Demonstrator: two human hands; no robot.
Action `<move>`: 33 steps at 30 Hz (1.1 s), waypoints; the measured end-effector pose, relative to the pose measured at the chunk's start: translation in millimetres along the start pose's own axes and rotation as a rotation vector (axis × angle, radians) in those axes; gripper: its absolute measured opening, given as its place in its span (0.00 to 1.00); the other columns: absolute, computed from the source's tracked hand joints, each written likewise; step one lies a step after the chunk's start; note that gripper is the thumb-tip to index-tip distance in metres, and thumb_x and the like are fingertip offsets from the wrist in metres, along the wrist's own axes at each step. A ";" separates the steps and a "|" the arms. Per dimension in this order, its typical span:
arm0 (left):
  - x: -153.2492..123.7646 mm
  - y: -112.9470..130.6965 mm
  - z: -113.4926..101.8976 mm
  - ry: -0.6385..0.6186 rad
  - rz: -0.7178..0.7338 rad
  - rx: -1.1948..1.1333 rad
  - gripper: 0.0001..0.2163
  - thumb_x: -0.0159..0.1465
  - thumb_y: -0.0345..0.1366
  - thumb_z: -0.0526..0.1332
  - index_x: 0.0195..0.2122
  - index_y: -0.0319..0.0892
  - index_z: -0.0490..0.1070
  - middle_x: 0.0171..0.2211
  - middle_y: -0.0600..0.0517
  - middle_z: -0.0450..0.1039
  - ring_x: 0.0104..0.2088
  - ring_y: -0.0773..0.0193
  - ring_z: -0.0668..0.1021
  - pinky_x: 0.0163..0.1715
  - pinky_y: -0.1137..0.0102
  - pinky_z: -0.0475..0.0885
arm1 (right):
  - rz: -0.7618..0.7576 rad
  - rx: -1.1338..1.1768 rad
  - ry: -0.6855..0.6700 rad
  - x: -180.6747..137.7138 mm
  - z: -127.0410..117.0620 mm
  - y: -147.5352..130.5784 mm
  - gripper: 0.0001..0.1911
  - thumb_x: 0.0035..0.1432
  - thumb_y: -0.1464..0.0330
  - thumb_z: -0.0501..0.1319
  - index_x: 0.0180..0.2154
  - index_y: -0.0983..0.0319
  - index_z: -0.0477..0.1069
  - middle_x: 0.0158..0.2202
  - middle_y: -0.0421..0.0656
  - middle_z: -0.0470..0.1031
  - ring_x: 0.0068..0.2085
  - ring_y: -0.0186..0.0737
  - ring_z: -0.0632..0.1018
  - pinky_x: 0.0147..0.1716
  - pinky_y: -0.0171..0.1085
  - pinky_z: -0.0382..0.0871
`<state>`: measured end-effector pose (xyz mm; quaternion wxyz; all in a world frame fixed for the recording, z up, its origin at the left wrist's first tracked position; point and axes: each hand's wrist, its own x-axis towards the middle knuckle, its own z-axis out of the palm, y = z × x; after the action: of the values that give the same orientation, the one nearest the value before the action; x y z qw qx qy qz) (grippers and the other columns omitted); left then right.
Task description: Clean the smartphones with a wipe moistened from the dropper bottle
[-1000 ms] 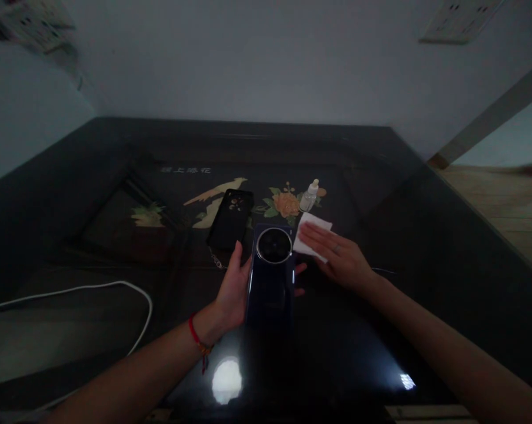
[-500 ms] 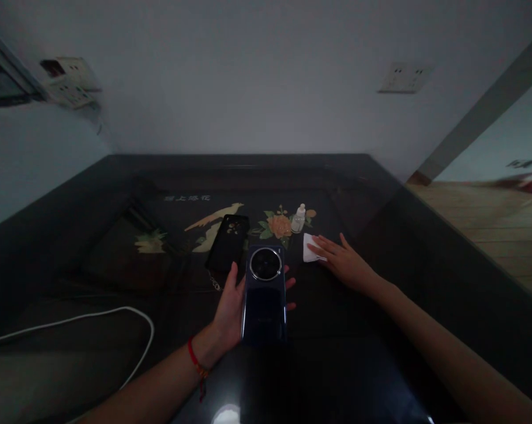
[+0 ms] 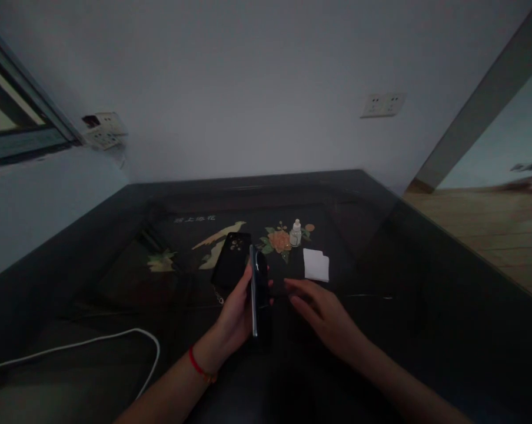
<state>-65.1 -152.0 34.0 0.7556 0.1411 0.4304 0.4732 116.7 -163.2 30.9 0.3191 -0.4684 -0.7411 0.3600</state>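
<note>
My left hand [image 3: 237, 312] grips a dark blue smartphone [image 3: 260, 288], turned so that its thin edge faces me and its round camera bump points right. To the phone's right, my right hand [image 3: 321, 315] hovers over the table with fingers apart and nothing in them. A folded white cloth or wipe [image 3: 316, 265] lies on the table just beyond that hand. Behind the cloth stands a small clear bottle [image 3: 295, 233] with a white cap. A black phone case [image 3: 232, 259] with a chain strap lies beyond my left hand, partly hidden by it.
The dark glossy table [image 3: 381, 330] bears a painted bird and flowers. A white cable [image 3: 93, 340] curves across its left side. Wall sockets [image 3: 383, 105] sit above the far edge, with more sockets [image 3: 105, 131] at the left near a window.
My right hand has let go of the white cloth and moved left and nearer, toward the phone. My left hand has turned the phone from back-facing to edge-on. The view has shifted slightly.
</note>
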 end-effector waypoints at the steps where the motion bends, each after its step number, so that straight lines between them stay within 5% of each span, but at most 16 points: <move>1: 2.2 0.8 5.8 0.019 0.080 -0.003 0.20 0.61 0.41 0.56 0.54 0.46 0.64 0.34 0.53 0.74 0.28 0.69 0.75 0.31 0.72 0.72 | 0.016 0.089 -0.017 2.5 8.3 -7.2 0.20 0.60 0.61 0.52 0.52 0.60 0.65 0.50 0.47 0.71 0.48 0.44 0.73 0.47 0.45 0.68; 5: 16.5 0.3 22.4 -0.021 0.355 0.013 0.23 0.61 0.32 0.57 0.57 0.50 0.58 0.51 0.56 0.69 0.46 0.71 0.73 0.46 0.77 0.66 | 0.044 0.410 0.016 26.5 26.2 -11.9 0.23 0.58 0.61 0.55 0.55 0.59 0.61 0.53 0.45 0.69 0.51 0.43 0.71 0.52 0.44 0.63; 10: 13.3 0.0 14.2 -0.075 0.389 0.216 0.25 0.62 0.37 0.55 0.60 0.52 0.53 0.62 0.56 0.52 0.60 0.65 0.59 0.56 0.71 0.57 | 0.142 0.646 0.169 46.6 35.9 5.3 0.24 0.56 0.59 0.56 0.53 0.60 0.61 0.48 0.46 0.72 0.46 0.44 0.74 0.46 0.43 0.68; 13: 1.2 11.4 0.4 -0.132 0.355 0.449 0.30 0.61 0.39 0.56 0.62 0.58 0.42 0.63 0.55 0.50 0.59 0.61 0.62 0.53 0.65 0.61 | 0.214 0.782 0.220 45.4 41.1 14.1 0.25 0.55 0.57 0.57 0.53 0.57 0.60 0.49 0.45 0.71 0.44 0.44 0.75 0.40 0.41 0.71; 17: 8.7 45.8 -15.2 -0.092 0.309 0.900 0.31 0.64 0.43 0.50 0.63 0.55 0.31 0.58 0.44 0.60 0.41 0.59 0.78 0.39 0.62 0.72 | 0.312 0.924 0.258 42.7 40.5 19.6 0.23 0.52 0.56 0.60 0.48 0.57 0.67 0.47 0.43 0.73 0.44 0.45 0.75 0.40 0.42 0.71; 19: 26.0 64.2 -25.4 0.087 0.419 1.237 0.23 0.65 0.42 0.46 0.61 0.46 0.49 0.47 0.43 0.71 0.37 0.58 0.78 0.37 0.62 0.72 | 0.323 0.945 0.263 43.0 36.9 21.2 0.22 0.51 0.55 0.60 0.47 0.57 0.69 0.46 0.43 0.74 0.44 0.45 0.75 0.41 0.42 0.70; 22: 54.3 81.0 -46.9 0.369 0.594 1.431 0.20 0.61 0.35 0.53 0.54 0.39 0.60 0.52 0.38 0.63 0.53 0.49 0.67 0.53 0.54 0.58 | 0.334 0.979 0.277 43.5 31.8 24.7 0.22 0.51 0.55 0.60 0.47 0.55 0.69 0.48 0.42 0.73 0.45 0.45 0.75 0.42 0.42 0.70; 24: 67.8 83.0 -61.8 0.495 0.642 1.530 0.20 0.59 0.34 0.56 0.53 0.38 0.61 0.54 0.36 0.58 0.57 0.43 0.61 0.54 0.49 0.53 | 0.336 0.974 0.292 43.5 30.7 28.1 0.22 0.51 0.55 0.60 0.47 0.54 0.70 0.49 0.42 0.73 0.47 0.44 0.74 0.43 0.42 0.69; 28: 80.9 76.3 -80.7 0.559 0.633 1.601 0.19 0.60 0.30 0.55 0.53 0.37 0.61 0.49 0.39 0.64 0.50 0.49 0.69 0.50 0.50 0.59 | 0.298 0.913 0.315 44.0 32.1 34.1 0.21 0.51 0.55 0.60 0.47 0.54 0.70 0.49 0.40 0.72 0.47 0.44 0.74 0.44 0.42 0.69; 33: 84.5 73.0 -78.8 0.503 0.614 1.458 0.16 0.61 0.31 0.56 0.50 0.37 0.62 0.46 0.46 0.67 0.49 0.56 0.69 0.51 0.52 0.60 | 0.289 0.871 0.331 45.5 31.8 33.5 0.23 0.51 0.55 0.60 0.48 0.55 0.69 0.49 0.42 0.72 0.45 0.46 0.75 0.38 0.42 0.71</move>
<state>-154.8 -59.2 -10.9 0.1931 0.5966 0.7276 0.2782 90.2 -118.5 -7.9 0.5457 -0.4404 -0.3885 0.5977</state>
